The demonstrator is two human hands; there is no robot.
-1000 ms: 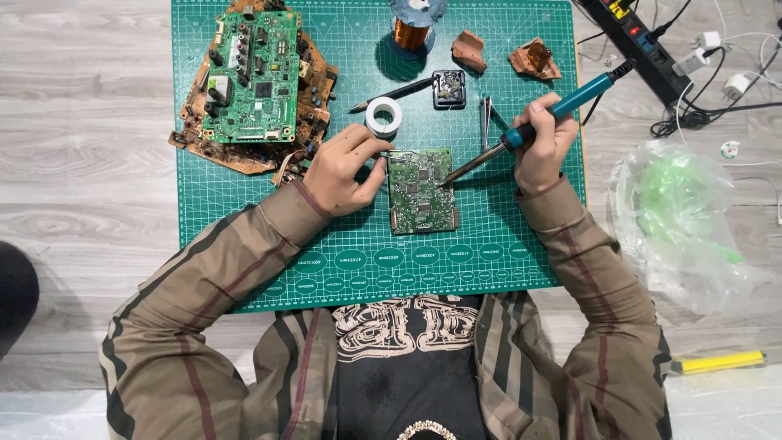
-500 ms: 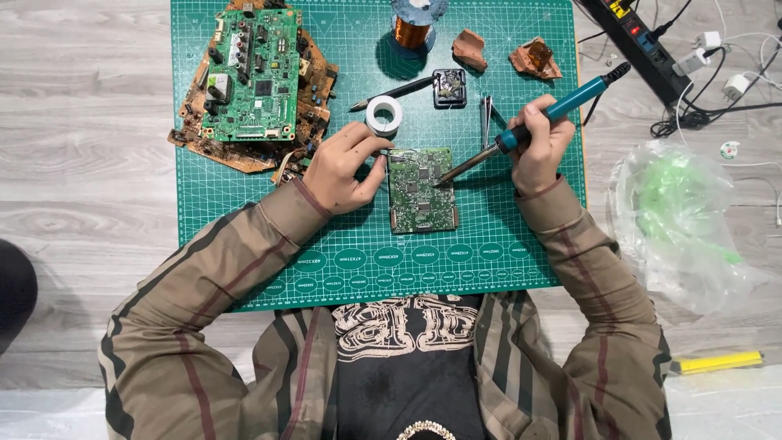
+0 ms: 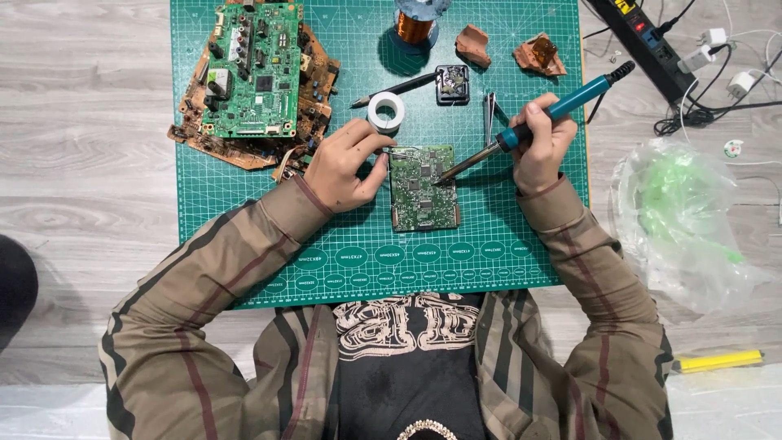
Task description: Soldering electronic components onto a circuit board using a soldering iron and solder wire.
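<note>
- Head view shows the small green circuit board (image 3: pixel 423 188) lying flat on the green cutting mat (image 3: pixel 244 244), about mid-mat, between my two hands; it is not clamped, so a sideways push from the iron could slide it.
- My right hand (image 3: pixel 539 143) is closed around the teal handle of the soldering iron (image 3: pixel 521 134), whose tip rests at the board's right edge. A hot tip left too long on one spot may lift a pad or scorch nearby parts.
- My left hand (image 3: pixel 342 165) pinches a thin solder wire (image 3: pixel 397 152) at the board's top left corner, fingers (image 3: pixel 376 143) curled nearly shut. Those fingers sit near the iron's working area, so a slip could burn them.
- I cannot tell whether the wire reaches the joint; feeding it blind risks a blob bridging neighbouring contacts.
- Just above the left hand lies the solder spool (image 3: pixel 386 111); it could roll if the wire tugs it.
- Tweezers (image 3: pixel 489 115) lie beside the iron's shaft, and the sleeve or handle could knock them.
- Further out, the iron's cord runs toward the power strip (image 3: pixel 643 41) at the desk corner; a snag there would jerk the tip.
- Well left, the stack of larger boards (image 3: pixel 257 77) sits clear of the work.
</note>
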